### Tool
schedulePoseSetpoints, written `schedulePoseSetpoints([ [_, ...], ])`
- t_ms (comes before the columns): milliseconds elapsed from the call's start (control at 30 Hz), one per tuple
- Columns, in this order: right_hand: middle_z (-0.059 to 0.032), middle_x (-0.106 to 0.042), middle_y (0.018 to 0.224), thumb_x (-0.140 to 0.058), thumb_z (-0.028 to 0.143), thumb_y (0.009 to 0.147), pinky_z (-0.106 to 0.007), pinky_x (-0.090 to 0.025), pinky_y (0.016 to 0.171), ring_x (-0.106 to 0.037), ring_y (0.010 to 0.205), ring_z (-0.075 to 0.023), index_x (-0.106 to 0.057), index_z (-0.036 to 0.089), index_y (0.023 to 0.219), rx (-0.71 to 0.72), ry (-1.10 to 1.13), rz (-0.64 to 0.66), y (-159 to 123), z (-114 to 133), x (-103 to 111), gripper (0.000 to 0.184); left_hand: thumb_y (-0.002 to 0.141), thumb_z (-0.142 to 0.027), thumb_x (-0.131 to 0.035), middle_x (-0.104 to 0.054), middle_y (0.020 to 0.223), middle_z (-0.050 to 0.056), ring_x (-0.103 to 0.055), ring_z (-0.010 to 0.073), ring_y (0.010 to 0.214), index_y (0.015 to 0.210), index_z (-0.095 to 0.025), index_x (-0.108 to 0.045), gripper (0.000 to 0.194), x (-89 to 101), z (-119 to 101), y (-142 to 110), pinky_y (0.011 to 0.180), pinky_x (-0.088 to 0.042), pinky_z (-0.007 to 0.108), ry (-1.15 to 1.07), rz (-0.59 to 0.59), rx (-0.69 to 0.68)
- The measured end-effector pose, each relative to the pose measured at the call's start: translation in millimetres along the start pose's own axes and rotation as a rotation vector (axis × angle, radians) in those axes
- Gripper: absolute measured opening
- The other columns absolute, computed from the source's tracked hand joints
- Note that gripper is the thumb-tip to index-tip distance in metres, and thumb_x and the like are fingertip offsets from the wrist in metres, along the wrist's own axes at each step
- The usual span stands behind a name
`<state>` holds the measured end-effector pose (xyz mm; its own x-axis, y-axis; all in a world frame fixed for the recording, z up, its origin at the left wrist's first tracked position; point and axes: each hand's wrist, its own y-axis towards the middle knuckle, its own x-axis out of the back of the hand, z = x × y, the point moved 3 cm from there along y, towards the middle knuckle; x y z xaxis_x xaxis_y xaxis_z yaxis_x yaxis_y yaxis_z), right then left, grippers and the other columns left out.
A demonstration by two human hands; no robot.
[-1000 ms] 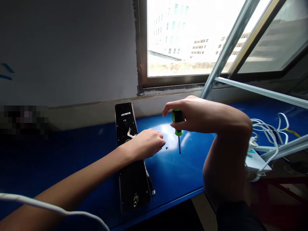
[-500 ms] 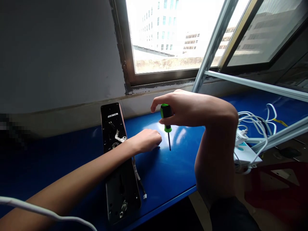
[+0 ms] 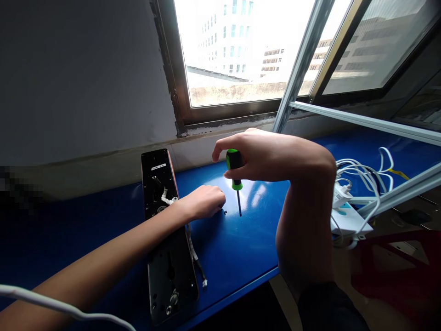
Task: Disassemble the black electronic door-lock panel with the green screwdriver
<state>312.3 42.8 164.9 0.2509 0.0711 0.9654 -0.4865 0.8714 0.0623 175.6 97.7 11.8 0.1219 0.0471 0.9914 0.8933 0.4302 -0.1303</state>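
My right hand (image 3: 267,154) grips a green-and-black screwdriver (image 3: 234,161) by its handle, with the shaft pointing down and its tip close to the blue tabletop. Low over the table, my left hand (image 3: 208,202) has its fingers curled down; whatever they pinch is hidden. Small dark pieces that look like screws (image 3: 225,212) lie just beside those fingertips. Under my left forearm lies a long black panel (image 3: 172,253) with metal posts, holes and a white label. A cable with a white plug (image 3: 204,282) hangs out along its right side onto the table.
The blue table (image 3: 237,253) has its front edge below my hands. At right, white cables (image 3: 361,172) lie by a white box (image 3: 347,223) and a metal frame (image 3: 358,120). A window (image 3: 237,59) is behind, and a white cord (image 3: 51,301) crosses the lower left.
The view has shifted slightly. My left hand has drawn a little away from the small dark pieces, which show more clearly. The right hand keeps the screwdriver in nearly the same pose.
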Motion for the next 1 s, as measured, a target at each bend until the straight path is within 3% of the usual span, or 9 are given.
schedulePoseSetpoints([
  [333, -0.0033, -0.073, 0.088, -0.072, 0.024, 0.081, -0.027, -0.041, 0.049, -0.062, 0.062, -0.0143, -0.071, 0.027, 0.116, 0.045, 0.000, -0.018, 3, 3, -2, 0.035, 0.086, -0.011, -0.063, -0.074, 0.087, 0.004, -0.066, 0.0199, 0.075, 0.077, -0.020, -0.073, 0.016, 2.8, -9, -1, 0.062, -0.042, 0.028, -0.022, -0.015, -0.042],
  [533, -0.0007, -0.072, 0.082, -0.070, 0.024, 0.084, -0.026, -0.040, 0.050, -0.061, 0.063, -0.0129, -0.071, 0.024, 0.116, 0.144, 0.008, -0.048, 4, 10, -2, 0.031, 0.090, -0.013, -0.066, -0.075, 0.099, 0.006, -0.069, 0.0235, 0.093, 0.091, -0.020, -0.077, 0.013, 13.4, -4, -26, 0.077, -0.050, 0.033, -0.049, -0.102, -0.025],
  [767, 0.0016, -0.073, 0.089, -0.069, 0.018, 0.089, -0.025, -0.045, 0.062, -0.063, 0.069, -0.0099, -0.068, 0.021, 0.121, 0.366, 0.119, -0.123, 2, 35, 3, 0.033, 0.102, -0.024, -0.058, -0.072, 0.117, 0.008, -0.060, 0.0241, 0.120, 0.111, -0.021, -0.075, 0.019, 27.6, 4, -105, 0.099, -0.055, 0.039, -0.181, -0.532, 0.022],
  [900, -0.0005, -0.074, 0.095, -0.069, 0.025, 0.092, -0.025, -0.049, 0.064, -0.066, 0.076, -0.0119, -0.064, 0.020, 0.130, 0.460, 0.177, -0.179, 7, 53, 0, 0.039, 0.099, -0.022, -0.062, -0.067, 0.127, 0.008, -0.053, 0.0270, 0.133, 0.121, -0.024, -0.071, 0.024, 14.6, 11, -151, 0.111, -0.050, 0.046, -0.178, -0.720, 0.129],
  [1000, -0.0026, -0.074, 0.104, -0.069, 0.023, 0.092, -0.027, -0.053, 0.070, -0.068, 0.083, -0.0139, -0.063, 0.020, 0.129, 0.445, 0.246, -0.300, 15, 69, -6, 0.039, 0.096, -0.024, -0.067, -0.062, 0.135, 0.006, -0.048, 0.0290, 0.138, 0.126, -0.029, -0.068, 0.030, -2.9, 16, -177, 0.117, -0.045, 0.051, -0.200, -0.811, 0.259],
])
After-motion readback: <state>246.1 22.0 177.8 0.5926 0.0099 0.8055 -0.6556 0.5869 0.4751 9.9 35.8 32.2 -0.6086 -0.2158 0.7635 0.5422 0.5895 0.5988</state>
